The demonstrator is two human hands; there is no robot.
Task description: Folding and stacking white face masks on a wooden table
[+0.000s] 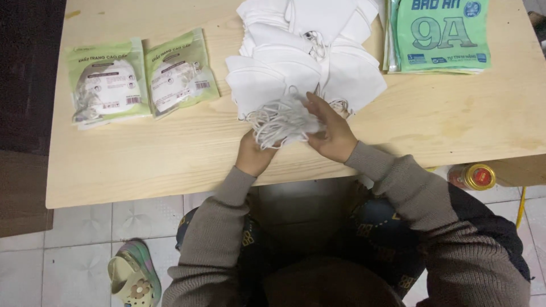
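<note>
Masks are what we have between our hands: a small bundle of white face masks (pixel 282 120) with a tangle of elastic ear loops, held just above the near edge of the desk (pixel 170 165), roughly at its middle. Our left hand (pixel 254 152) comes up from below the near edge with its fingers closed under the bundle's lower left side, while our right hand (pixel 331 129) lies to the right of it, its fingers clasped on the bundle's right end and pointing left. The bundle runs roughly left to right between the two hands, and the loops hang toward the left hand. Both hands touch it, so neither is the nearer one. Just behind the bundle, toward the far edge, a loose heap of white masks (pixel 307 51) spreads over the middle of the desk, touching or nearly touching what we hold. At the left end lie two sealed green mask packets (pixel 142 79) side by side, and at the far right corner a stack of green printed bags (pixel 441 35). Bare pale wood shows along the right near side. Below the desk are tiled floor, a sandal (pixel 135 278) and a red-capped bottle (pixel 473 177).
</note>
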